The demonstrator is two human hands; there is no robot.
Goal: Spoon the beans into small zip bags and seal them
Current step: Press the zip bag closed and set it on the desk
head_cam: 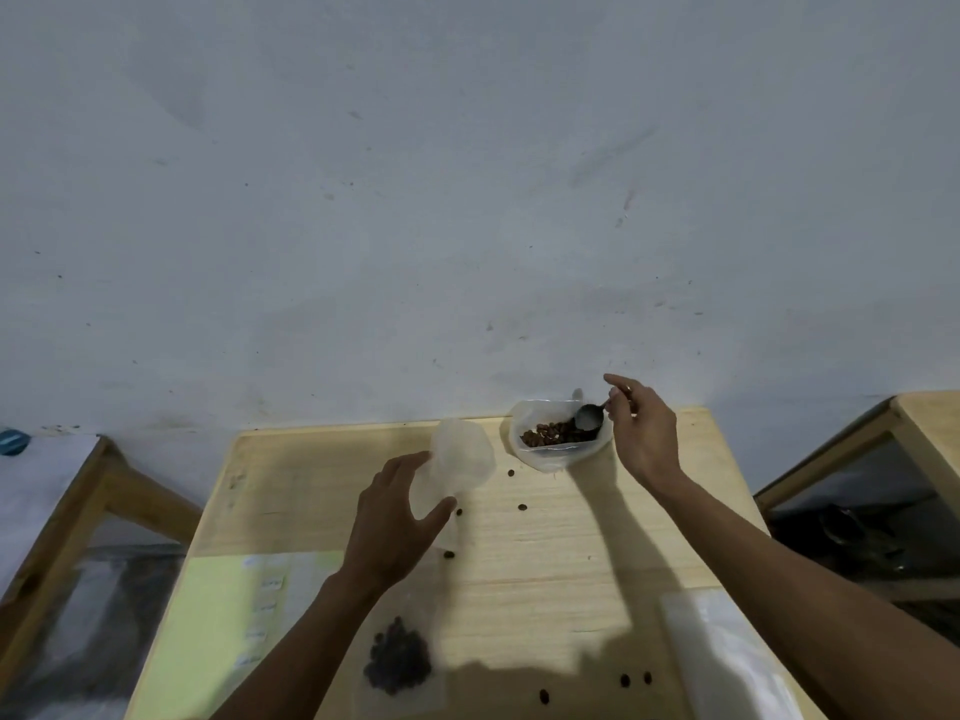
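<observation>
The yellow-green sheet [223, 615] carries small printed labels, too blurred to read.

Matt wood table [571, 537], translucent plastic bag [460, 459] (crinkled), metal spoon [589, 415]

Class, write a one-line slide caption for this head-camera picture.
Right hand dips a spoon into the bean bag; left hand holds an empty zip bag.

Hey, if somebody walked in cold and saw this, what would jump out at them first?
Probably the open bag of brown beans at the far edge of the wooden table, with the right hand dipping a metal spoon into it. Next, the left hand holding up an empty clear zip bag mid-table. Then a filled bag of dark beans near the front edge, and loose beans scattered about.
</observation>
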